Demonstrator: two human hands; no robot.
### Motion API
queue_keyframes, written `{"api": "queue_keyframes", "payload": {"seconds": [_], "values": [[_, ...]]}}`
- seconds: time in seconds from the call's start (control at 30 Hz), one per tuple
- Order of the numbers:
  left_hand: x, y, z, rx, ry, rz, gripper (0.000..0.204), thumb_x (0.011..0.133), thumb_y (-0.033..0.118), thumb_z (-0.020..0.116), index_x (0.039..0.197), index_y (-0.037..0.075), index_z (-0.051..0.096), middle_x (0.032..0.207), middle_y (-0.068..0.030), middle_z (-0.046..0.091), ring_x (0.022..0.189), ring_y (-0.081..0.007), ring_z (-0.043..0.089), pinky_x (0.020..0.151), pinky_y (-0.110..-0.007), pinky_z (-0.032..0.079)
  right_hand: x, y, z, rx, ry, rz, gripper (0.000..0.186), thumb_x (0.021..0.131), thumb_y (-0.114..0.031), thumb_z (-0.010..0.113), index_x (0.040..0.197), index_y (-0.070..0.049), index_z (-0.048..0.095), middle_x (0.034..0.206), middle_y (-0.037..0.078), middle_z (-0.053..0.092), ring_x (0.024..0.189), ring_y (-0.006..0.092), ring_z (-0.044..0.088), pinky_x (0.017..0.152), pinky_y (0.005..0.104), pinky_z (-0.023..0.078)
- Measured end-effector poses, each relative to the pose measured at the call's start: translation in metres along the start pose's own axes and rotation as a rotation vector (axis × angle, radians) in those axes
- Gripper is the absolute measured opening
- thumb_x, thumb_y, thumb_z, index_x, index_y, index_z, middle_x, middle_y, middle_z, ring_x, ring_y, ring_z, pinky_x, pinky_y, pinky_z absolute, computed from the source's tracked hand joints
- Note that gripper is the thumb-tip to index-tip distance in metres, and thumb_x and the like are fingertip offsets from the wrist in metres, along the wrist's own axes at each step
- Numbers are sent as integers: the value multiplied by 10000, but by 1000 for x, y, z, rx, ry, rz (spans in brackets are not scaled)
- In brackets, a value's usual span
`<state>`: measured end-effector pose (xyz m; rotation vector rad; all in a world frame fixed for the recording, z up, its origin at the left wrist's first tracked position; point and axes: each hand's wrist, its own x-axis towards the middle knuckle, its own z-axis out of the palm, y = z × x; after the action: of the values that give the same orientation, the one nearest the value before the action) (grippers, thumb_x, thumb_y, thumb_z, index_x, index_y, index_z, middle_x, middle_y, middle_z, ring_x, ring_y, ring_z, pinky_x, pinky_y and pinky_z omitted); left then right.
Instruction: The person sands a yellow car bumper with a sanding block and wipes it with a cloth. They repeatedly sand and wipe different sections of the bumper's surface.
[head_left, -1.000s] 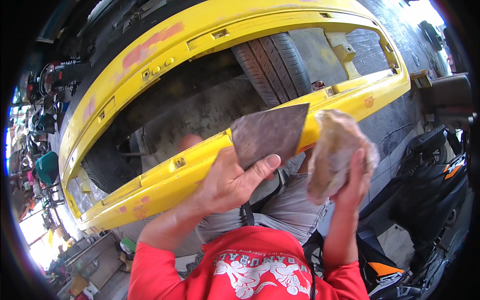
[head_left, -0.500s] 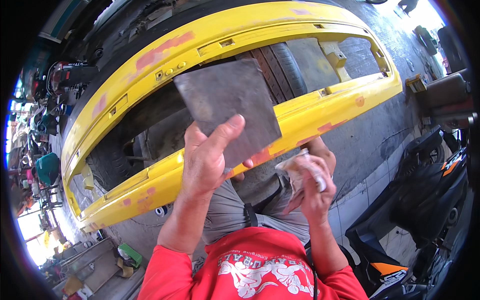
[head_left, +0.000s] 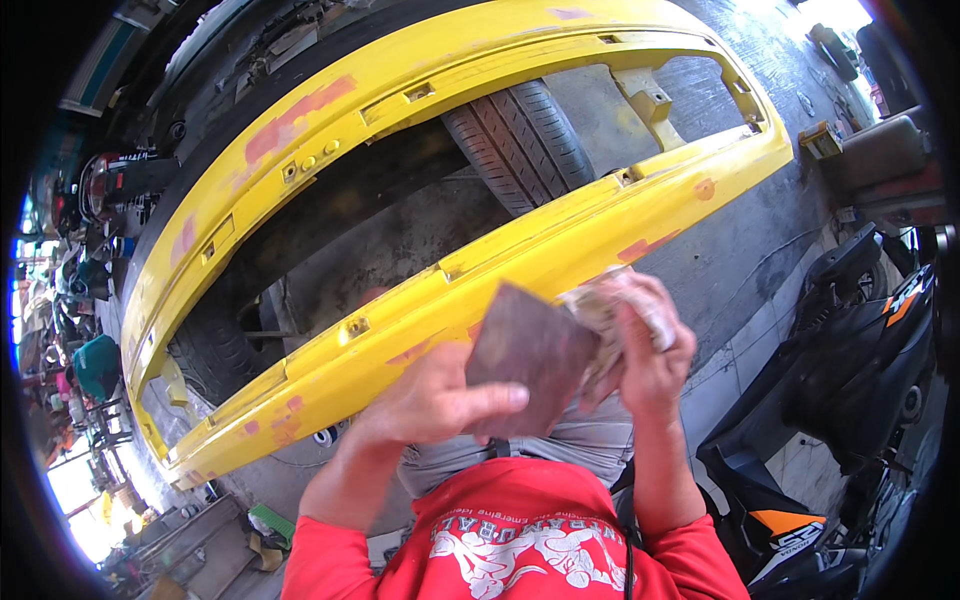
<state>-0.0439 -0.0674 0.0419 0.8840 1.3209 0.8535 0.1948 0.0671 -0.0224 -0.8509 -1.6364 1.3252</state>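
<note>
My left hand (head_left: pixel 432 398) grips a dark grey-brown, flat, square plate (head_left: pixel 532 355), its thumb lying across the face. In my right hand (head_left: pixel 662 360) is a crumpled off-white rag (head_left: pixel 592 303), bunched between the fingers. The rag meets the plate's right edge, or nearly so; I cannot tell whether they touch. Both hands are above my lap, just on the near side of a yellow car bumper (head_left: pixel 540 243). Pinkish-red patches mark the bumper in several places.
Through the bumper's opening show a tyre (head_left: pixel 520 145) and another dark tyre (head_left: pixel 215 345) at left. A black motorcycle with orange panels (head_left: pixel 850 390) stands close on my right. Tools and assorted items crowd the left side, near a green object (head_left: pixel 270 522).
My left hand has brought the plate down and to the right, from over the bumper's opening to beside the rag. My right hand has shifted slightly right.
</note>
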Motion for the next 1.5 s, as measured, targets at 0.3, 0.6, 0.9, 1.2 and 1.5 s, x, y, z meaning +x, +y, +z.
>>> {"api": "queue_keyframes", "payload": {"seconds": [0.3,0.6,0.9,1.2,1.5], "values": [[62,28,-10,1225,137,621,624,947,136,759,1553,286,747,1567,-192,688,1430,-393,646,1159,-506,561,-4,134,-82,1202,78,712,609,1174,-429,625,1570,33,599,1472,245,732,1317,390,754,1202,534,591],[176,24,-7,1484,68,826,504,967,221,738,1461,307,786,1455,-181,710,1352,-365,675,1081,-478,617,-6,201,-73,1192,-10,758,926,1108,-388,731,1814,-21,257,1774,204,497,1548,387,594,1297,525,497],[188,27,-15,1438,53,877,468,986,234,738,1442,314,802,1456,-198,739,1284,-355,727,1045,-455,637,-3,207,-74,1202,2,755,930,1098,-418,699,1815,-27,252,1763,220,504,1547,402,593,1292,542,501],[196,30,-19,1427,16,838,527,954,222,758,1471,319,795,1470,-187,737,1291,-352,721,1087,-460,621,-3,206,-73,1234,30,838,942,1067,-370,748,1813,-40,276,1734,194,547,1526,376,617,1279,524,516],[188,34,-12,1504,54,860,461,980,216,753,1427,314,800,1467,-177,724,1299,-352,714,1064,-446,629,0,206,-73,1257,-3,855,946,1066,-365,750,1817,-60,262,1731,196,545,1505,382,636,1264,536,531]]}}
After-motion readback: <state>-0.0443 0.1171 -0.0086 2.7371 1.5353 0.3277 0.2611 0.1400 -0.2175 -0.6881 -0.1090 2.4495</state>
